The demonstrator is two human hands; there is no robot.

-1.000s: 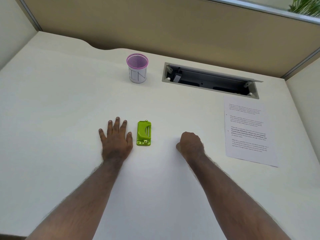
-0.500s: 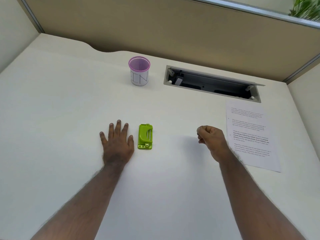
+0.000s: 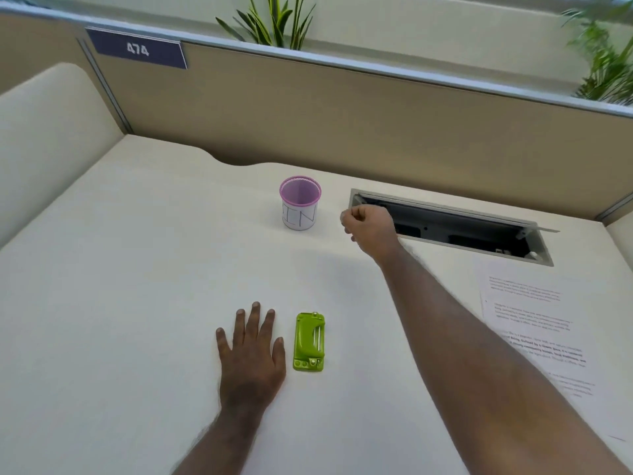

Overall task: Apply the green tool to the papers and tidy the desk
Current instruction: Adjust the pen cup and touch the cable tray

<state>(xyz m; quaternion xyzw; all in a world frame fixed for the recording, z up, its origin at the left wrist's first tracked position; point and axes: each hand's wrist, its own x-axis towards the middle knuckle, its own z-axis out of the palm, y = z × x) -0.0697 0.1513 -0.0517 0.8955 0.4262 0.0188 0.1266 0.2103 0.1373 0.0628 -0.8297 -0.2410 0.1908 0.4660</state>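
Note:
The green tool (image 3: 309,342) lies flat on the white desk (image 3: 137,303) in front of me. My left hand (image 3: 251,354) rests palm down just left of it, fingers spread, not touching it. My right hand (image 3: 370,228) is raised over the far part of the desk with its fingers curled shut. It hovers just right of the pink mesh cup (image 3: 299,204), whose white label reads "BIN". Whether anything small sits in the fist is hidden. The printed papers (image 3: 534,320) lie at the right side of the desk, partly covered by my right forearm.
An open cable recess (image 3: 455,226) is sunk into the desk behind my right hand. Beige partition walls (image 3: 342,125) close off the back and sides. A sign reading 474 (image 3: 137,49) hangs at the top left, and plants (image 3: 274,22) stand behind the partition.
My right hand has lifted off the desk and travelled away from me, from beside the papers to beside the pink cup, staying closed. My view has tilted upward. The left hand and tool have stayed put.

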